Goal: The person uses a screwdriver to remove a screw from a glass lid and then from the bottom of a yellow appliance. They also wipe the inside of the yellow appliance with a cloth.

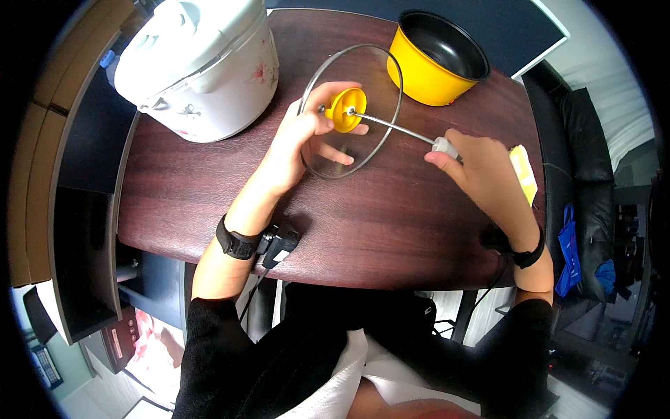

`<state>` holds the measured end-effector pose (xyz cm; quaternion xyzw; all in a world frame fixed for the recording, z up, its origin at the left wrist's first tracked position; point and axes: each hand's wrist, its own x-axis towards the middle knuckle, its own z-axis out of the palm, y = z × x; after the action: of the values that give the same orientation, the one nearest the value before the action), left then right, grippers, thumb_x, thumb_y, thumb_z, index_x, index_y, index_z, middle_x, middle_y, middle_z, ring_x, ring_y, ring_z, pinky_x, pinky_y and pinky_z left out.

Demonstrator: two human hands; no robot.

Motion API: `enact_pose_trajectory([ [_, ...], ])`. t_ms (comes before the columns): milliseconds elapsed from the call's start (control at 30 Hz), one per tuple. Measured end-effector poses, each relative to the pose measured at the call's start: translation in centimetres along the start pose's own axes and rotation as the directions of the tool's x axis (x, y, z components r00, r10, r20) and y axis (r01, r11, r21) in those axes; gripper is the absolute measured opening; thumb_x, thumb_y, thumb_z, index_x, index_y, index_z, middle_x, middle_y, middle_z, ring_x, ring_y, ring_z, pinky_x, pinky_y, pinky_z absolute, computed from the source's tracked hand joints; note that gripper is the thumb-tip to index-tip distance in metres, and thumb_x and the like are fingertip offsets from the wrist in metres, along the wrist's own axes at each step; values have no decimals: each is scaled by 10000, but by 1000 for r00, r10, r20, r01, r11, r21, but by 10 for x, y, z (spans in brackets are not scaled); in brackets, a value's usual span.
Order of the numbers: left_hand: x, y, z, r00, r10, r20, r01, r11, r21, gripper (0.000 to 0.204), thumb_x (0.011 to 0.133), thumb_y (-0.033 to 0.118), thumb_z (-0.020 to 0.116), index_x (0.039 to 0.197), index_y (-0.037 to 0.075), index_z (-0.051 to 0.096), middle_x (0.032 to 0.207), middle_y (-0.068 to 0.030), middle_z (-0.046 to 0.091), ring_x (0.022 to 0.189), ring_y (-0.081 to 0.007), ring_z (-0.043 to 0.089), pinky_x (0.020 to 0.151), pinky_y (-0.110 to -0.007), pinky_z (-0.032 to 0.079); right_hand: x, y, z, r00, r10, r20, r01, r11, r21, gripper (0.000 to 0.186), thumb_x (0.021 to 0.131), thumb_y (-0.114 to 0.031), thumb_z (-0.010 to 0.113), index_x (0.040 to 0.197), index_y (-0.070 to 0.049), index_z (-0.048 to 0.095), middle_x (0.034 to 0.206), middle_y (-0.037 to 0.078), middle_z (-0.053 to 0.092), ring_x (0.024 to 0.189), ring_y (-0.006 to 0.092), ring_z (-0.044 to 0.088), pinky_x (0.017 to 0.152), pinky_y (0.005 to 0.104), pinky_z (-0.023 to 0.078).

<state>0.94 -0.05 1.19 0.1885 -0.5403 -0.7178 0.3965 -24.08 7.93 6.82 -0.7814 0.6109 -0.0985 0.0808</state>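
My left hand (296,136) holds a round glass pot lid (380,150) tilted above the table, its fingers closed about the yellow knob (354,100) and the glass near it. The lid is clear with a metal rim. In my right hand (481,157) is a screwdriver (401,128) with a pale handle and a long metal shaft. The shaft's tip meets the middle of the knob's hollow side. Beyond the lid, to the right, stands a yellow pot (422,73) with a black inside.
A large white rice cooker (230,91) with a flower print fills the far left of the dark wooden table (370,230). A yellow cloth-like piece (522,174) lies by my right wrist. Off the table's right side is a black leather seat (590,140).
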Motion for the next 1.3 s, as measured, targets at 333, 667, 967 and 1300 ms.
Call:
enact_pose_trajectory([
  [333,-1,5,7,996,62,-62,-55,992,113,743,681,321,434,1352,8,374,1279,-175,478,1119,-333,545,792,-427,561,-7,-1,31,859,132,495,-479,547,686,479,967,-441,426,715,-40,499,492,28,447,382,97,427,379,246,330],
  [667,-1,-3,-1,961,273,-45,-258,943,208,730,647,231,467,1345,31,390,1287,-149,439,1110,-252,541,795,-328,538,-6,-14,50,859,-66,508,-469,299,831,530,978,-505,312,745,-56,468,505,13,450,355,83,424,324,223,339],
  [967,-1,0,1,959,269,-92,-245,946,211,727,639,192,463,1347,42,395,1297,-161,432,1139,-278,530,821,-350,530,-3,-17,52,823,-122,555,-542,124,831,508,986,-492,291,747,-81,474,526,6,456,356,61,399,333,200,336],
  [1300,-1,4,2,953,300,-29,-291,941,174,751,636,175,464,1366,32,359,1343,-153,394,1187,-299,499,848,-353,523,-6,-16,32,924,40,379,-352,473,808,369,1008,-344,330,876,-39,492,651,-4,483,402,36,408,362,180,322],
])
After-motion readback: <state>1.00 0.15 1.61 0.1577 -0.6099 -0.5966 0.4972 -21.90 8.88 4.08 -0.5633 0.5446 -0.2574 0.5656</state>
